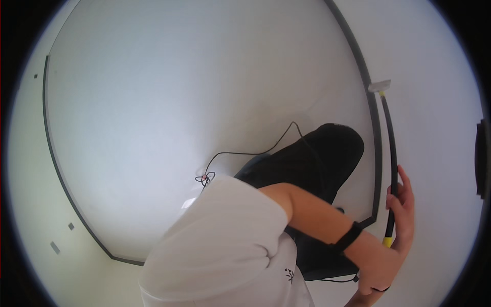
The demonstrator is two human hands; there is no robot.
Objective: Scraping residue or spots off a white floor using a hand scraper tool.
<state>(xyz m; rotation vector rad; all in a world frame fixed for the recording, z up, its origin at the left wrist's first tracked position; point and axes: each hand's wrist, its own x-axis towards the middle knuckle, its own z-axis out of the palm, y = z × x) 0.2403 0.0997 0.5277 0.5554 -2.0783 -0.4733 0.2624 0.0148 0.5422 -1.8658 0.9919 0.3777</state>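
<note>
A long-handled scraper (392,142) with a black shaft, yellow bands and a flat pale blade runs along the wall at the right. Its blade (379,86) overlaps the top of the dark skirting; whether it touches the wall I cannot tell. My right hand (403,205) grips the middle of the shaft, thumb and fingers around it. Lower down, my left hand (378,261) is closed around the handle near the lower yellow band, hiding its end. The black strap (347,237) is on my left arm. My right forearm is partly hidden behind the left hand.
Dark skirting (358,61) borders the pale floor (153,96). A thin black cable (245,153) crosses the floor and my black-trousered leg (307,165), with a tied bundle (205,178) at one end. Small plates (55,247) sit on the left wall. A dark object (481,159) shows at the right rim.
</note>
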